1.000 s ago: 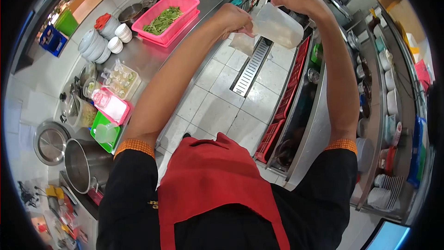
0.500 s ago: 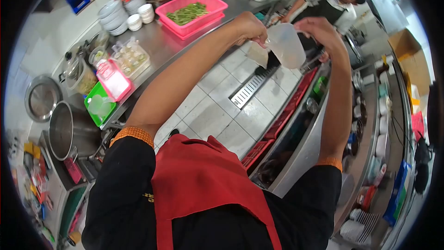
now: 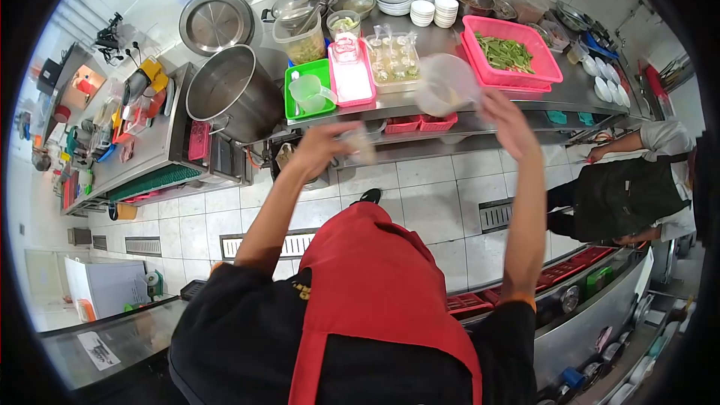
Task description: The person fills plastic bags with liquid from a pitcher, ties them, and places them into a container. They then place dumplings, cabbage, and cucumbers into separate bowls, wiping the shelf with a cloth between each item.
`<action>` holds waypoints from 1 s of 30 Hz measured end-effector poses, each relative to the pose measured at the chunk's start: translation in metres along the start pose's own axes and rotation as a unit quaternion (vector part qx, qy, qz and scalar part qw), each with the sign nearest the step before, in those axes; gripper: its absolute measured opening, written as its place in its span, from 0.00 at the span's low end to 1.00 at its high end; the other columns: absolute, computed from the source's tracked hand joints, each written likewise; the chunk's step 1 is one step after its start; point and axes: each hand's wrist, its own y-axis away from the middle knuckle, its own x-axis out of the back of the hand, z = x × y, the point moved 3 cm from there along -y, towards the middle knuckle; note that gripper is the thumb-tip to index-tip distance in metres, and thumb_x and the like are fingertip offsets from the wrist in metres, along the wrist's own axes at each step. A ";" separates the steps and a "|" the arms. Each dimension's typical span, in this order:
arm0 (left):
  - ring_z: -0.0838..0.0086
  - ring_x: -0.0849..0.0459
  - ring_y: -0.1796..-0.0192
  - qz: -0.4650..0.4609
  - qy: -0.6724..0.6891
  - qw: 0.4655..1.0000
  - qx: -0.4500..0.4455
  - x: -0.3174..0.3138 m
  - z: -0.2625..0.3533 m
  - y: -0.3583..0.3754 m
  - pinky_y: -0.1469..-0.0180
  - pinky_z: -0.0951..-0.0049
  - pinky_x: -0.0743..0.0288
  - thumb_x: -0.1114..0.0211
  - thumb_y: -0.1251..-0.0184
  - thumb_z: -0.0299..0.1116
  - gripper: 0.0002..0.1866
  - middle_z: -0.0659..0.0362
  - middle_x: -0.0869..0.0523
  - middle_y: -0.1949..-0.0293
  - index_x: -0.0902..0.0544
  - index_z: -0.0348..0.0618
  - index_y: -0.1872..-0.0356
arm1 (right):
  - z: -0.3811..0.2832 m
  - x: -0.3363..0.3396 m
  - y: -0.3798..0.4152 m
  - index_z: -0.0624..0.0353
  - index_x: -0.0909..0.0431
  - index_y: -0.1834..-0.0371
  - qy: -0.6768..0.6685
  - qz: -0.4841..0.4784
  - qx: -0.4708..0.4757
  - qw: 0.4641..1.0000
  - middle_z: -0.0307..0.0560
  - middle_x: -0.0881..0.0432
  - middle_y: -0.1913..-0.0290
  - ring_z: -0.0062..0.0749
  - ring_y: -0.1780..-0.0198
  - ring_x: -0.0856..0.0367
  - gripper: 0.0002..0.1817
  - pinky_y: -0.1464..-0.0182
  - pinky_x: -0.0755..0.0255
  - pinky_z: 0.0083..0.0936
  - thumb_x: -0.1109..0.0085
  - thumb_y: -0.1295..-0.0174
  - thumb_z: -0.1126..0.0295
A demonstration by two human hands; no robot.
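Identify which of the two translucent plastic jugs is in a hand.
The motion-blurred jug at the fingers of the right hand; the other jug, its handle showing, sits in the green tray.

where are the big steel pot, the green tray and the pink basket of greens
Steel pot point(image 3: 262, 107): head view, outer side
Green tray point(image 3: 320, 69): head view, bare far end
Pink basket point(image 3: 547, 64): head view, inner wall at right

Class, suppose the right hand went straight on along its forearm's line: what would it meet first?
Probably the pink basket of greens ahead of the right hand, though depth is unclear: if low, it might meet the steel counter first.
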 end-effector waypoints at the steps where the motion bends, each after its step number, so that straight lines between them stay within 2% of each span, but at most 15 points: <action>1: 0.69 0.18 0.51 0.067 -0.048 0.996 0.044 0.025 -0.001 0.019 0.47 0.74 0.24 0.37 0.51 0.13 0.28 0.50 0.17 0.50 0.22 0.31 0.43 | 0.004 -0.034 -0.033 0.59 0.26 0.47 0.036 -0.010 0.020 0.999 0.33 0.26 0.58 0.17 0.56 0.32 0.16 0.50 0.40 0.19 0.45 0.33 0.62; 3: 0.70 0.18 0.51 0.136 -0.026 0.990 -0.012 0.096 -0.054 0.028 0.48 0.76 0.25 0.38 0.51 0.14 0.28 0.49 0.17 0.49 0.22 0.31 0.43 | 0.037 -0.075 -0.105 0.59 0.26 0.47 0.041 -0.029 0.026 0.998 0.32 0.27 0.62 0.17 0.60 0.33 0.16 0.53 0.41 0.17 0.46 0.32 0.62; 7: 0.70 0.17 0.51 0.311 -0.105 0.944 -0.029 0.151 -0.059 0.076 0.46 0.76 0.26 0.38 0.50 0.14 0.28 0.48 0.18 0.47 0.22 0.30 0.42 | 0.096 -0.156 -0.226 0.58 0.28 0.51 0.079 -0.018 -0.022 0.996 0.32 0.29 0.64 0.18 0.62 0.34 0.20 0.55 0.41 0.17 0.44 0.34 0.53; 14: 0.69 0.16 0.54 0.380 0.060 0.922 0.048 0.200 -0.087 0.090 0.48 0.74 0.22 0.39 0.51 0.10 0.29 0.49 0.16 0.52 0.24 0.30 0.41 | 0.181 -0.201 -0.358 0.49 0.28 0.64 0.299 -0.024 -0.066 0.952 0.31 0.28 0.68 0.22 0.60 0.32 0.23 0.46 0.44 0.26 0.45 0.39 0.40; 16: 0.69 0.15 0.55 0.357 0.110 0.925 0.065 0.204 -0.101 0.085 0.49 0.74 0.21 0.38 0.52 0.09 0.31 0.48 0.15 0.53 0.24 0.29 0.41 | 0.206 -0.203 -0.376 0.48 0.26 0.64 0.310 -0.027 -0.071 0.948 0.32 0.25 0.68 0.21 0.57 0.30 0.24 0.42 0.48 0.30 0.45 0.40 0.38; 19: 0.70 0.14 0.61 0.337 0.145 0.925 0.098 0.196 -0.111 0.068 0.55 0.76 0.20 0.38 0.52 0.09 0.30 0.46 0.14 0.57 0.25 0.27 0.41 | 0.226 -0.200 -0.383 0.48 0.20 0.56 0.346 -0.040 -0.088 0.933 0.35 0.19 0.64 0.24 0.56 0.24 0.27 0.44 0.41 0.27 0.45 0.42 0.36; 20: 0.71 0.14 0.63 0.322 0.135 0.931 0.106 0.191 -0.111 0.061 0.56 0.77 0.20 0.38 0.51 0.09 0.30 0.46 0.14 0.58 0.25 0.28 0.41 | 0.268 -0.193 -0.398 0.51 0.22 0.52 0.320 -0.079 -0.118 0.937 0.43 0.18 0.53 0.37 0.41 0.28 0.32 0.32 0.58 0.46 0.50 0.42 0.33; 22: 0.72 0.14 0.63 0.279 0.135 0.941 0.139 0.176 -0.108 0.045 0.56 0.77 0.20 0.39 0.50 0.09 0.29 0.46 0.14 0.59 0.25 0.28 0.41 | 0.254 -0.194 -0.384 0.54 0.24 0.48 0.334 -0.094 -0.112 0.931 0.47 0.20 0.49 0.43 0.40 0.28 0.36 0.32 0.53 0.48 0.50 0.42 0.33; 24: 0.71 0.15 0.58 0.220 0.048 0.963 0.150 0.160 -0.107 0.026 0.53 0.75 0.21 0.37 0.48 0.13 0.28 0.51 0.14 0.56 0.23 0.30 0.41 | 0.267 -0.186 -0.376 0.56 0.29 0.40 0.327 -0.110 -0.033 0.938 0.52 0.23 0.42 0.50 0.37 0.31 0.38 0.33 0.47 0.48 0.48 0.41 0.35; 25: 0.70 0.16 0.54 0.190 -0.071 0.964 0.173 0.142 -0.082 0.015 0.50 0.73 0.21 0.35 0.48 0.15 0.27 0.53 0.14 0.54 0.22 0.31 0.42 | 0.263 -0.180 -0.363 0.53 0.31 0.35 0.376 -0.035 0.090 0.922 0.52 0.21 0.44 0.42 0.46 0.22 0.35 0.41 0.32 0.38 0.39 0.41 0.45; 26: 0.71 0.16 0.53 0.157 -0.162 0.957 0.184 0.127 -0.067 0.003 0.49 0.73 0.22 0.34 0.49 0.16 0.26 0.53 0.15 0.52 0.21 0.32 0.43 | 0.246 -0.173 -0.337 0.52 0.34 0.33 0.416 0.015 0.114 0.902 0.55 0.21 0.46 0.48 0.48 0.22 0.34 0.40 0.33 0.42 0.40 0.39 0.49; 27: 0.72 0.16 0.53 0.137 -0.060 0.977 0.151 0.137 -0.126 -0.009 0.49 0.74 0.22 0.32 0.49 0.18 0.27 0.52 0.14 0.53 0.21 0.33 0.43 | 0.223 -0.168 -0.305 0.52 0.37 0.31 0.412 0.067 0.160 0.895 0.59 0.22 0.50 0.52 0.49 0.24 0.33 0.41 0.34 0.46 0.42 0.38 0.53; 28: 0.73 0.16 0.54 0.122 0.023 0.981 0.149 0.115 -0.114 -0.023 0.51 0.74 0.21 0.32 0.49 0.18 0.28 0.53 0.14 0.54 0.22 0.33 0.42 | 0.209 -0.159 -0.274 0.53 0.36 0.31 0.430 0.118 0.128 0.886 0.59 0.21 0.55 0.54 0.56 0.23 0.32 0.47 0.29 0.46 0.42 0.38 0.55; 29: 0.74 0.16 0.54 0.090 -0.014 0.985 0.149 0.101 -0.114 -0.036 0.52 0.75 0.21 0.32 0.49 0.18 0.28 0.53 0.14 0.53 0.23 0.33 0.42 | 0.169 -0.148 -0.234 0.55 0.31 0.37 0.361 0.104 -0.015 0.927 0.56 0.20 0.65 0.54 0.63 0.21 0.28 0.55 0.26 0.44 0.41 0.38 0.57; 30: 0.74 0.16 0.55 0.063 -0.053 0.985 0.154 0.085 -0.112 -0.054 0.52 0.75 0.21 0.32 0.49 0.18 0.28 0.52 0.15 0.53 0.23 0.32 0.42 | 0.199 -0.131 -0.204 0.54 0.27 0.45 0.395 0.136 0.059 0.907 0.52 0.19 0.70 0.53 0.67 0.20 0.22 0.62 0.24 0.41 0.41 0.39 0.58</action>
